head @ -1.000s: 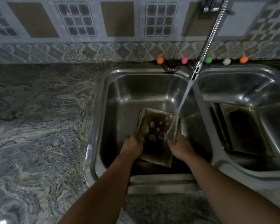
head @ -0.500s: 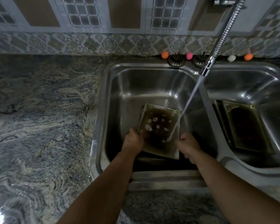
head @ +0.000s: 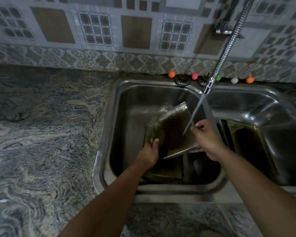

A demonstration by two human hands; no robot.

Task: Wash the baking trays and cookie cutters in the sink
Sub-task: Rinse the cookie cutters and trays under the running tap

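Stainless left basin is where we're at, and the baking tray isn't lying flat like a second ago; we've tipped it up and turned it under the water stream. Left hand grips its lower left edge, right hand holds the right side, fingers curled round the rim. Looks like we've gone from soaking to rinsing. Second tray waits in the right basin.
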